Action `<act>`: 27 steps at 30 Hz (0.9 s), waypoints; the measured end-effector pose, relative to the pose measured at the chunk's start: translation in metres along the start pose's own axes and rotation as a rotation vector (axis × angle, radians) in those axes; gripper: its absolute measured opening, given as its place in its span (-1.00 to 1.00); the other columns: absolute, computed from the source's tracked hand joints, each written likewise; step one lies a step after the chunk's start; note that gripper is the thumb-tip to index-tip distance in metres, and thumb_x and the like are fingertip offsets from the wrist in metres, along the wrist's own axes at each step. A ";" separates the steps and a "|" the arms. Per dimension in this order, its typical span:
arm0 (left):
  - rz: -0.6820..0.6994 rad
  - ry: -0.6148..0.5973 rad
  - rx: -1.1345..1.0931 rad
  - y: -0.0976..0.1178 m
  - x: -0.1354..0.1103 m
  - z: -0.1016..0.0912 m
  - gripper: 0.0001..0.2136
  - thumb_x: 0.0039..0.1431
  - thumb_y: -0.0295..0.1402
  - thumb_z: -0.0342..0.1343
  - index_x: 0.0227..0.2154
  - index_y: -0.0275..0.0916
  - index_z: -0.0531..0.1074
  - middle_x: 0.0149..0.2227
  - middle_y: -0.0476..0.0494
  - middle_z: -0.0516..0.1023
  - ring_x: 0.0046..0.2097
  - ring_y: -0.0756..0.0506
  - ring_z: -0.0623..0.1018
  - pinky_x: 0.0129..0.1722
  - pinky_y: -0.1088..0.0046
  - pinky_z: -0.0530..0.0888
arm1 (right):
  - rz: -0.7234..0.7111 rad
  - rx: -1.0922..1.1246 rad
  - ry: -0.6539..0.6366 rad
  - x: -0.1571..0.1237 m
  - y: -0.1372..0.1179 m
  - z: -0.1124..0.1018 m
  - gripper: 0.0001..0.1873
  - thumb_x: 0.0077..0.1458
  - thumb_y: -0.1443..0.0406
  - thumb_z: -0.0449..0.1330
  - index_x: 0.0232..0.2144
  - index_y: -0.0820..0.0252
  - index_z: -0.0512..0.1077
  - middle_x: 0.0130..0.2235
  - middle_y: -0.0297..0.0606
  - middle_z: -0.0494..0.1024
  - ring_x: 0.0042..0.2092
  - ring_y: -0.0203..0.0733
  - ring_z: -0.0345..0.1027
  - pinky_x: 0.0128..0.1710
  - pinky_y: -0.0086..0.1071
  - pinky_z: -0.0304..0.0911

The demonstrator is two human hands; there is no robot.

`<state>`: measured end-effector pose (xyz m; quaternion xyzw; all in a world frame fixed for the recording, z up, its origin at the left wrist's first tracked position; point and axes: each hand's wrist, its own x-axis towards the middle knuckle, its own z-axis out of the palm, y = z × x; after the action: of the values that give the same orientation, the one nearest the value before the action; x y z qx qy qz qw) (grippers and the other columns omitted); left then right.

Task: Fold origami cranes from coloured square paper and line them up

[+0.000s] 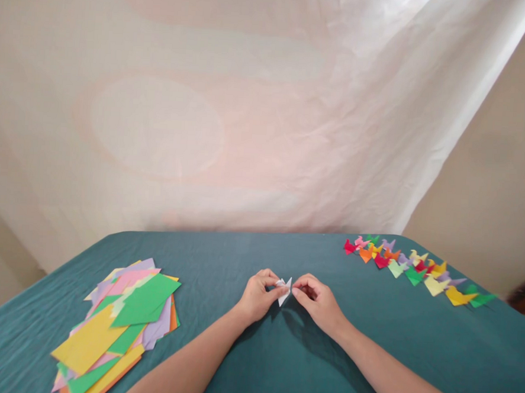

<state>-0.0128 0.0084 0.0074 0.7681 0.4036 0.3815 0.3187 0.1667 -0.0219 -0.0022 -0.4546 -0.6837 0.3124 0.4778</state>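
Note:
A small white folded paper figure (284, 290) is held just above the teal tablecloth (243, 361) near the table's middle. My left hand (259, 295) pinches its left side with curled fingers. My right hand (316, 299) pinches its right side, thumb and forefinger pressed together. Both forearms reach in from the bottom edge.
A loose pile of coloured paper sheets (119, 324) lies at the front left. Several small folded paper figures in many colours (413, 268) are lined up at the back right. A pale sheet (232, 111) hangs behind the table. The table's right edge (500, 300) is near.

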 end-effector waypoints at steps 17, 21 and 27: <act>0.049 0.019 0.071 0.002 -0.001 -0.002 -0.83 0.09 -0.25 0.11 -0.47 -0.17 0.55 -0.41 -0.06 0.46 -0.26 -0.06 0.43 -0.21 0.44 0.32 | -0.069 -0.063 -0.019 -0.003 -0.006 0.001 -0.79 0.11 0.23 0.08 -0.40 0.17 0.50 -0.40 -0.27 0.41 -0.41 -0.26 0.27 -0.44 -0.40 0.17; 0.076 0.030 0.118 0.002 -0.002 -0.001 -0.84 0.10 -0.27 0.11 -0.47 -0.16 0.55 -0.40 -0.07 0.47 -0.26 -0.07 0.43 -0.20 0.43 0.30 | -0.072 -0.094 -0.017 -0.004 -0.007 0.003 -0.79 0.12 0.25 0.06 -0.41 0.17 0.49 -0.40 -0.28 0.40 -0.43 -0.27 0.26 -0.46 -0.40 0.15; 0.088 0.018 0.138 0.002 -0.003 0.000 -0.86 0.09 -0.29 0.12 -0.47 -0.16 0.54 -0.41 -0.06 0.47 -0.26 -0.07 0.43 -0.21 0.43 0.29 | -0.083 -0.173 -0.033 -0.005 -0.008 0.003 -0.80 0.12 0.30 0.05 -0.43 0.16 0.47 -0.40 -0.28 0.39 -0.42 -0.27 0.27 -0.44 -0.40 0.17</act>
<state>-0.0133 0.0051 0.0084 0.8015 0.3978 0.3735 0.2445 0.1616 -0.0294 0.0014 -0.4604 -0.7342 0.2396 0.4377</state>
